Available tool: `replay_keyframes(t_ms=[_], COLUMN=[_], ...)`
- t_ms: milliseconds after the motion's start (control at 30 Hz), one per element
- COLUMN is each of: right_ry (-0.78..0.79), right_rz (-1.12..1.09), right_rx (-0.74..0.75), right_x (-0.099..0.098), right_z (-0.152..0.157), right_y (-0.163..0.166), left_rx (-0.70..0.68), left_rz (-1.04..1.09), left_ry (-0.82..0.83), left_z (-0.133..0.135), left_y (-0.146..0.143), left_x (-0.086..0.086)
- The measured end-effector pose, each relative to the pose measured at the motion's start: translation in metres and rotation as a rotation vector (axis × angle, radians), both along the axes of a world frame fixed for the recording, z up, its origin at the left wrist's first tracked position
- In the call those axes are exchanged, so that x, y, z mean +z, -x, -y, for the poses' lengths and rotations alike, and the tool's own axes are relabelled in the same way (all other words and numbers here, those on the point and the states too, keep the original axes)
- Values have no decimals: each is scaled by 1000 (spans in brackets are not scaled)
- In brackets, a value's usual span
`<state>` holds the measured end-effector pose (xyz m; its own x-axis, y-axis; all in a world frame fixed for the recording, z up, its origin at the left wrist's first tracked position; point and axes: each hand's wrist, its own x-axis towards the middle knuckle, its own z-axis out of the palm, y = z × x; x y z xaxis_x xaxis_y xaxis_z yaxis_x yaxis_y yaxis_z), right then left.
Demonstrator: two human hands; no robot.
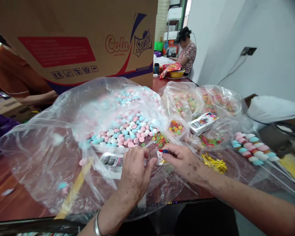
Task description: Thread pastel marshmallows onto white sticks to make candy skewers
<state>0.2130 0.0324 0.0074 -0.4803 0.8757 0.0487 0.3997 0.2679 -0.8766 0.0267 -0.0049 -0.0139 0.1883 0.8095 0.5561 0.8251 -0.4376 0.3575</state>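
Note:
My right hand (185, 161) pinches a small printed packet (160, 157), white with red, blue and yellow marks, between thumb and fingers. Close beside it on the left, my left hand (136, 168) has its thumb and fingers drawn together; what lies between them is hidden. A stack of printed sachets (111, 161) lies under clear film to the left of my left hand. Just beyond both hands, pink, blue and white candies (130, 129) spread out of a large clear plastic bag (88, 108). Small ring candies (159, 140) lie right behind the packet.
Gold twist ties (215, 163) lie right of my right forearm. Candy skewers (254, 147) rest farther right. Bags of ring candies (201, 98) and a second sachet stack (204, 123) stand behind. A large carton (76, 36) blocks the back left. Two other people work nearby.

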Motion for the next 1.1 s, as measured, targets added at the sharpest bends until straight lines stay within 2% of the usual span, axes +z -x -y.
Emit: replay_keyframes(t_ms=[67, 100, 133, 267, 333, 433, 533, 633, 733, 833, 900, 967, 1033, 1100], right_ry=[-33, -58, -94, -238, -282, -305, -304, -317, -378, -504, -541, -516, -498, -509], right_rz=[61, 104, 149, 250, 258, 258, 229, 227, 218, 137, 105, 124, 184, 357], right_rx=[31, 51, 65, 90, 96, 104, 113, 95, 76, 36, -68, -276, -546, -738], right_x=[-1, -1, 0, 1, 0, -4, -11, -16, -10, 5, 13, 15, 10, 0], right_z=[-1, -1, -1, 2, 2, 1, -3, -4, 1, 7, 7, 3, 1, 2], right_y=[-7, -11, -14, -23, -26, -31, -37, -41, -44, -50, -62, -86, -124, -170], left_rx=[-3, -36, -88, -253, -267, -295, -326, -349, -353, -359, -354, -364, -361, -313], left_rz=[43, 67, 100, 373, 470, 500, 503, 406, 286, 271, 286, 279, 273, 316], left_ry=[-18, 29, 131, 719, 853, 873, 818, 756, 724, 682, 639, 624, 648, 673], left_z=[-2, -3, -5, -9, -10, -9, -7, -7, -7, -8, -10, -12, -12, -9], left_y=[-1, -1, -1, -2, -3, -5, -5, -5, -5, -1, 4, 9, 11, 10], left_x=[4, 8, 11, 20, 20, 16, 12, 10, 11, 8, 3, -2, -5, -5])
